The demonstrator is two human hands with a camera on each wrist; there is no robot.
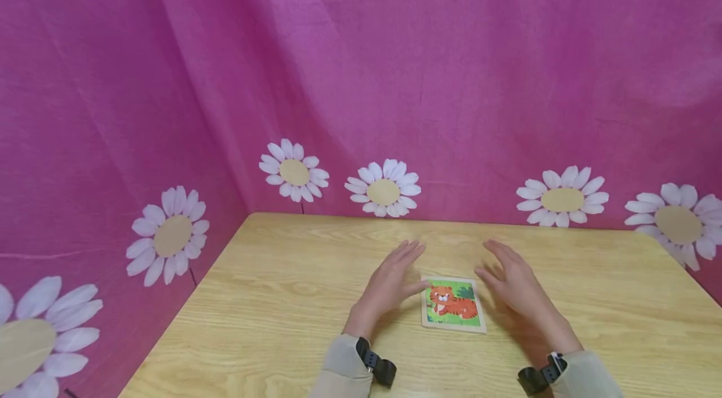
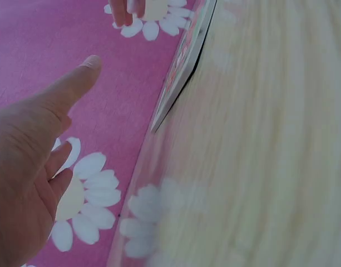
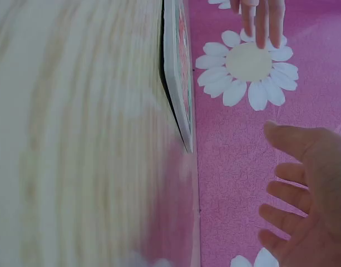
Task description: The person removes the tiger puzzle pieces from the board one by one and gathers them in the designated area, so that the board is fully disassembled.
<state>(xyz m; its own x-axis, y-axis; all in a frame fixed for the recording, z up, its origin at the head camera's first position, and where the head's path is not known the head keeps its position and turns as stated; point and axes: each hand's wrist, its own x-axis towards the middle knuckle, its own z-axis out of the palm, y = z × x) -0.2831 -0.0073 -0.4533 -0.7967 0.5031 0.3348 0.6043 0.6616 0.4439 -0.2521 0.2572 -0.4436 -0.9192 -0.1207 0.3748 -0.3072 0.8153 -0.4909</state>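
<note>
A square tiger picture puzzle (image 1: 453, 305) with a pale wooden border lies flat on the table, an orange tiger on green showing on top. Just left of it, my left hand (image 1: 389, 285) hovers with fingers extended and thumb toward the puzzle. On the other side, my right hand (image 1: 517, 285) is held above the table, apart from the puzzle, its fingers loosely extended. Both wrist views show the puzzle edge-on, as a thin board (image 2: 184, 67) in the left and a pale edge (image 3: 178, 78) in the right. Neither hand grips anything.
The light wood table (image 1: 271, 298) spreads around the puzzle. Behind it and on the left hangs a magenta cloth (image 1: 451, 84) printed with white daisies and lettering. Black straps with small devices (image 1: 376, 361) sit on both wrists, beside pale sleeves (image 1: 344, 368).
</note>
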